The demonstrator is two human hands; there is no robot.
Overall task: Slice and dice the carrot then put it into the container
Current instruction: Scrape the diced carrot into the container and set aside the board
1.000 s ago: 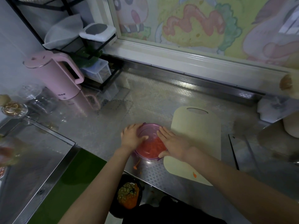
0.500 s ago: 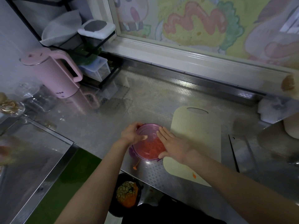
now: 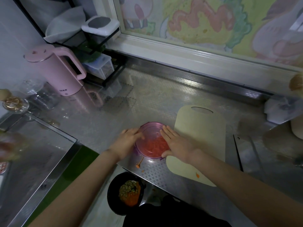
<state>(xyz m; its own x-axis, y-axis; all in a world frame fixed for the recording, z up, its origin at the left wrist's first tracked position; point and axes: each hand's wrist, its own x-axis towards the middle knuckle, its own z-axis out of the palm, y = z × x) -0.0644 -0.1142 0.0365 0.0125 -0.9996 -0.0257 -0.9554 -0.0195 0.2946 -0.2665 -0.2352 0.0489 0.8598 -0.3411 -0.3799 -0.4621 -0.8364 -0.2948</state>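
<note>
1. The pink kettle (image 3: 55,71), near the far left corner of the table (image 3: 164,99), bears a small dark mark low on its body, too blurred to read.
2. No other writing is legible.

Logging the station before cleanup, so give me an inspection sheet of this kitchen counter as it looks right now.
Surface: dimpled stainless steel counter, shiny.
Job's things: round purple see-through plastic container holding diced orange carrot; beige plastic cutting board just right of it.
Clutter: thin carrot scrap on the counter before the container; black bowl of scraps below the counter edge.
Hands: left hand and right hand flat on the container's top, fingers straight.
Cables: nothing seen.
Surroundings: pink electric kettle and clear plastic boxes rear left; painted cartoon panel behind.
</note>
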